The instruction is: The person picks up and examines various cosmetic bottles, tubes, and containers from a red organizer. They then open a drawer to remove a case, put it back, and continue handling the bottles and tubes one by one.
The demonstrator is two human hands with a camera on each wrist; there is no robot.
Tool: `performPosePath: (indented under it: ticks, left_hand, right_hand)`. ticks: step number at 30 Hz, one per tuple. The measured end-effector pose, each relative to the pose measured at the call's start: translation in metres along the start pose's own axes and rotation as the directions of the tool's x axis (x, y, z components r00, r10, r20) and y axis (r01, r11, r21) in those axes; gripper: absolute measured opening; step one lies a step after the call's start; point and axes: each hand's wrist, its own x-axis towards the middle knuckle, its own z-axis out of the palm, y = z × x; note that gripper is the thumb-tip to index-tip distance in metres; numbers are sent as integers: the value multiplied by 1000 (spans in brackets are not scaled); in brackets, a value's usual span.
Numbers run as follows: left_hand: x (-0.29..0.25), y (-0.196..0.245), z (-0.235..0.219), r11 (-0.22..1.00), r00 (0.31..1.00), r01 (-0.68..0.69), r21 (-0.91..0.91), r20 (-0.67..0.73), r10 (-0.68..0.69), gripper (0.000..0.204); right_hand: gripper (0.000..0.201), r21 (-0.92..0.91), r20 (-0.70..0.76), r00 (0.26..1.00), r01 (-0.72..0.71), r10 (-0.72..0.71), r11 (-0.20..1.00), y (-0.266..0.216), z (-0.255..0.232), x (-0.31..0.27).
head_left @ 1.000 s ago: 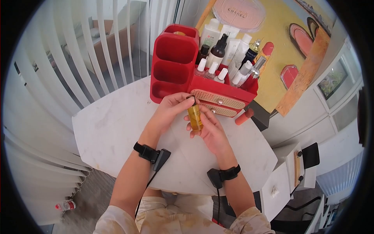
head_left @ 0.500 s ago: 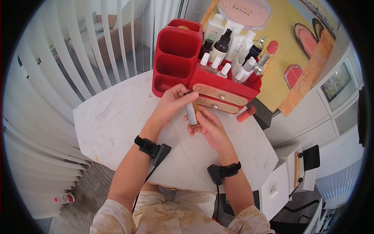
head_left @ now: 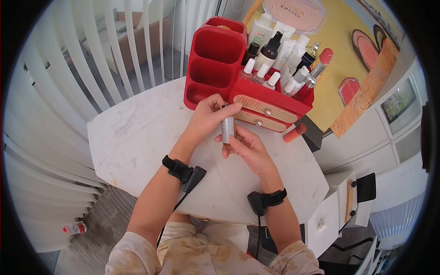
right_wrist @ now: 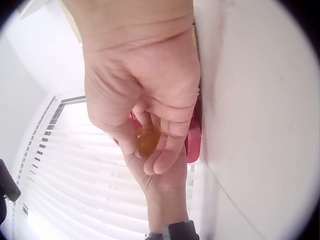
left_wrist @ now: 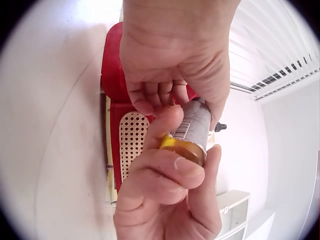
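A small amber bottle with a silver-grey label and a dark cap is held between both hands above the white table. The left hand pinches its cap end with thumb and fingers. Around the lower part curl the thumb and fingers of the right hand. In the left wrist view the bottle shows a barcode on its label and yellow-brown glass at the base. The right wrist view shows only the amber base between the fingers; the cap is hidden there.
Just behind the hands stands a red organizer with two woven-front drawers, holding several bottles and tubes. A coral tube stands at its right. A painted board leans behind. Blinds hang at the left.
The bottle has turned in the hands, so the grey label faces the head camera instead of the clear yellow side. The organizer sits slightly higher and further right in the head view.
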Motion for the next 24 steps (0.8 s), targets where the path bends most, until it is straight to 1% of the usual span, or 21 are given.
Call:
performPosePath:
  ticks: [2,5,7,10,16,20,24]
  left_hand:
    - [0,0,0,1000,1000,-1,-4,7,1,38]
    - [-2,3,1,998,998,36,-42,44,-34,36]
    - [-2,2,1,999,998,16,-33,57,-14,35]
    - [-1,1,2,999,998,20,-36,67,-18,34]
    - [0,0,2,999,996,24,-44,85,-20,33]
    - [-1,1,2,998,994,45,-46,99,-40,33]
    - [-2,1,3,999,995,25,-34,98,-21,34]
  right_hand:
    - [51,19,24,1000,-1,1,1000,-1,0,-1]
    - [52,51,50,999,-11,9,999,0,-2,-1]
    - [52,90,61,998,-31,25,995,2,-3,-2]
    - [45,38,69,997,-24,21,999,1,-3,-3]
    - [44,8,71,997,-2,1,1000,3,-2,-1]
    - [44,-65,81,996,41,-36,997,3,-4,-1]
    - [43,-89,76,996,48,-41,995,3,-6,-2]
